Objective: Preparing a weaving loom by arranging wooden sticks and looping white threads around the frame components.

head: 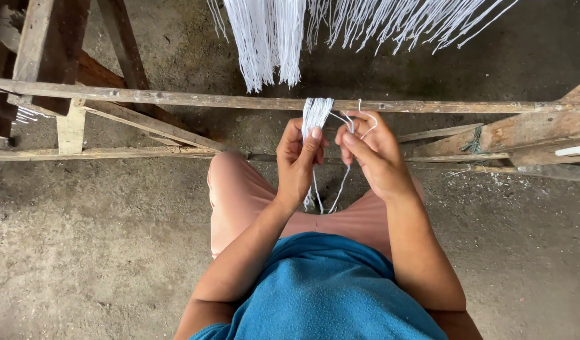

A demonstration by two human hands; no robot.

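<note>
My left hand [297, 162] pinches a bundle of white threads [315, 113] that drapes over a long wooden rail [176, 98] of a loom frame. Loose ends of the bundle hang below my palm toward my lap. My right hand [373, 151] sits just right of it, fingers curled on a thin white strand [353, 123] looped between both hands. More white threads [271, 38] hang in a fringe from above, beyond the rail.
Rough wooden beams [101, 153] and slanted posts [123, 44] cross the left side, and more planks [510, 135] lie at the right. Underneath is a grey concrete floor [94, 252]. My knees in pink cloth [236, 189] and a blue top show below.
</note>
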